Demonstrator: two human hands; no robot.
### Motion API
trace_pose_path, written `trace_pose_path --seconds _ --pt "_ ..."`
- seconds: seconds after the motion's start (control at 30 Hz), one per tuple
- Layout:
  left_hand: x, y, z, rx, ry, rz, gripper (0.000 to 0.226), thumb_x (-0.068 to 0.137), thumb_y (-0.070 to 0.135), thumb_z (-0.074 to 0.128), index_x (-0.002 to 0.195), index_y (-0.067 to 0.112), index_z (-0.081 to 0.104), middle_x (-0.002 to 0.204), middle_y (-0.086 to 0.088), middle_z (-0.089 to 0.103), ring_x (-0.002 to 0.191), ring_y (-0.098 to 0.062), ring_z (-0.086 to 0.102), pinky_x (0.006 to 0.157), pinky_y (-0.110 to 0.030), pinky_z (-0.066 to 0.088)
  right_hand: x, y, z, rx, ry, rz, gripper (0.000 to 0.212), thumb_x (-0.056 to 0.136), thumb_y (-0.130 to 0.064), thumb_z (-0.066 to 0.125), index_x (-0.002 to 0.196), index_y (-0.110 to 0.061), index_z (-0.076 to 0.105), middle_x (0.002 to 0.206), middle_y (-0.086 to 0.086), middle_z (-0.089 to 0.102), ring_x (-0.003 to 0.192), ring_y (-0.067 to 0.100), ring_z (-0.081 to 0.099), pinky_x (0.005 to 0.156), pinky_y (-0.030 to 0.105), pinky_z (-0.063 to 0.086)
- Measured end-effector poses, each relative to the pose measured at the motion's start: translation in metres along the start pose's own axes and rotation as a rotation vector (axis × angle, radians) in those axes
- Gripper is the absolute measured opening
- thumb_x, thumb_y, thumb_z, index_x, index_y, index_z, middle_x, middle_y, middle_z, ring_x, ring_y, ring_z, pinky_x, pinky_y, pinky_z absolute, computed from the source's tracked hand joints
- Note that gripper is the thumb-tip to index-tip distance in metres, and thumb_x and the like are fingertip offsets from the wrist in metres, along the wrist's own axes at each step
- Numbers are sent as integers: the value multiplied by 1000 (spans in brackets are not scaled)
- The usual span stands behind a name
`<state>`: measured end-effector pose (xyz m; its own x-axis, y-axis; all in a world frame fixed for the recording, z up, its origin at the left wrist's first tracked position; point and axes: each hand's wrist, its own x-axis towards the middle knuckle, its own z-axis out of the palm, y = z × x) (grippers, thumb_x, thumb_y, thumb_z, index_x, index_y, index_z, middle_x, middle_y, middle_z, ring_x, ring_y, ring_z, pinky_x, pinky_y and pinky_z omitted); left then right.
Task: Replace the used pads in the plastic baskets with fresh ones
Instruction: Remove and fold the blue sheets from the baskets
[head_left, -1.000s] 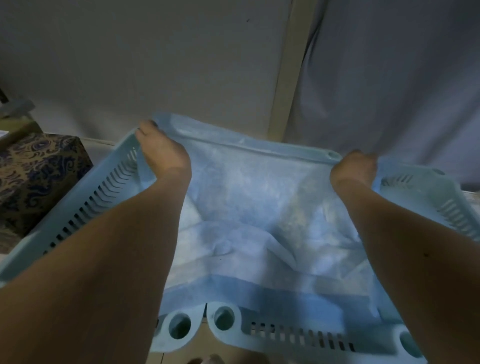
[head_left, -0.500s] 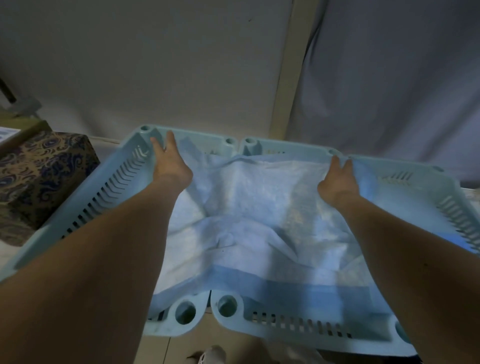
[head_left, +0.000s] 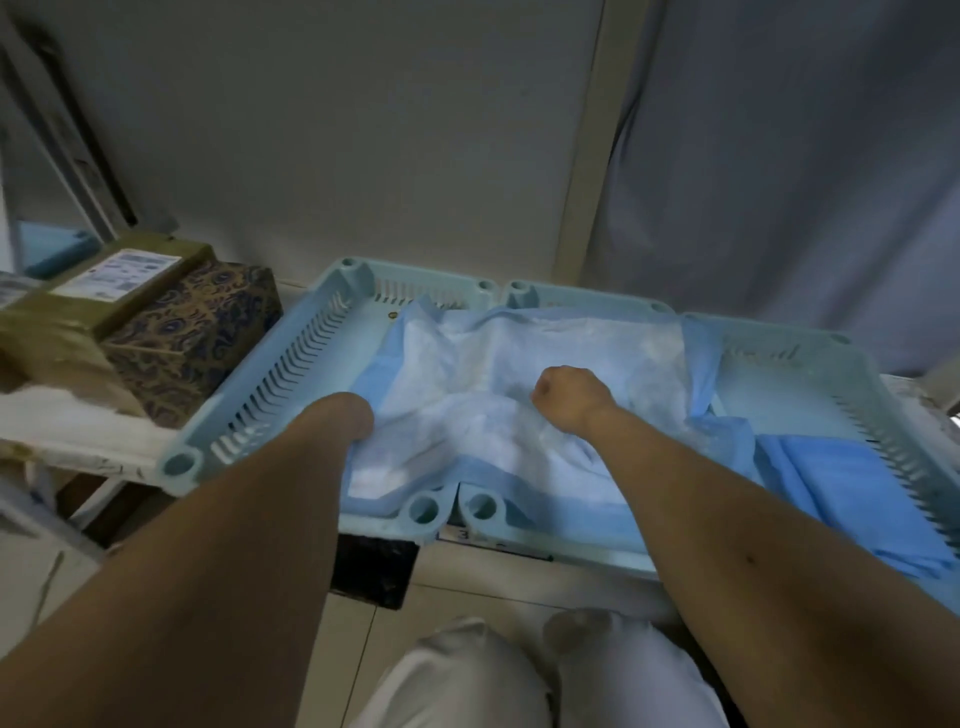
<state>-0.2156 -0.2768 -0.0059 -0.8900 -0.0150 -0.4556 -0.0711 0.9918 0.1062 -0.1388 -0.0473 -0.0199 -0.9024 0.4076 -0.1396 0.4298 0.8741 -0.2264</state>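
Gathering the used pad (head_left: 498, 364), we have both hands inside the two light-blue plastic baskets (head_left: 270, 384) that stand side by side. Our right hand (head_left: 563, 397) is closed in a fist on the middle of the pad, bunching the white top layer. Our left hand (head_left: 345, 415) is at the pad's left edge; its fingers go under the sheet, so we cannot tell how they lie. The pad spreads between the hands and beyond them, with its long axis running left to right across both baskets. Right of our right hand lies a folded blue pad (head_left: 841, 488), probably the fresh one, nearer to that hand. We judge the next move is pulling the crumpled pad out toward us.
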Motion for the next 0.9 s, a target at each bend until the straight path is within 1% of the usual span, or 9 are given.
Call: trace_pose_path --seconds 0.13,0.23,0.33,0.4,0.47,0.57,0.67,0.77,0.9 --pt "-24 -16 5 -21 -5 93 41 103 22 35 135 -2 43 139 -15 47 127 -25 46 100 -28 36 -27 -23 4 98 42 -58 34 96 -29 45 126 -13 52 127 11 54 115 29 52 89 32 42" --pt "-50 -23 -1 135 -102 139 37 101 20 43 129 -2 51 97 -11 57 94 -22 56 80 -25 46 -44 -40 9 134 83 -116 33 94 -32 50 122 -16 55 124 10 53 112 30 53 87 33 44" --pt "-54 -30 -4 -226 -188 32 20 98 8 44 84 1 56 72 -3 40 105 -26 56 92 -29 45 -60 -53 11 147 87 -195 25 93 -33 52 107 -18 65 113 6 59 104 28 57 85 34 49" --pt "-48 -28 -7 -666 -152 20 29 97 4 43 68 8 40 80 -7 47 94 -28 58 84 -32 47 -70 -63 9 178 54 -245 34 88 -48 54 106 -22 65 112 2 58 106 24 55 88 37 48" --pt "-46 -21 -11 -1089 -114 -12 17 95 4 45 78 5 49 98 -13 55 79 -26 56 72 -36 50 -80 -79 6 172 7 -313 62 78 -69 52 121 -24 57 119 1 54 113 23 48 92 40 45" --pt "-53 -4 -23 -1292 -141 93 5 88 11 53 84 9 54 97 -11 59 86 -25 56 76 -37 50 -92 -114 8 107 99 -338 86 66 -79 56 127 -19 45 118 2 54 109 25 49 85 40 46" --pt "-62 12 -31 -1264 -154 208 9 80 20 59 75 18 52 92 -3 59 89 -21 54 81 -36 43 -92 -134 11 254 344 -206 55 79 -49 63 118 -14 45 106 4 60 97 26 57 71 36 46" --pt "-64 23 -34 -1219 -200 256 8 81 26 55 84 19 56 110 -6 61 100 -23 54 96 -42 39 -88 -126 3 425 356 -78 20 87 -19 50 106 -11 50 101 8 63 92 30 60 64 33 39" --pt "-49 37 -35 -1340 -191 71 65 88 57 47 140 19 38 149 -7 34 131 -33 38 105 -53 32 -85 -98 -8 516 394 -69 21 89 -20 45 68 -17 44 71 2 54 69 26 50 57 32 36"
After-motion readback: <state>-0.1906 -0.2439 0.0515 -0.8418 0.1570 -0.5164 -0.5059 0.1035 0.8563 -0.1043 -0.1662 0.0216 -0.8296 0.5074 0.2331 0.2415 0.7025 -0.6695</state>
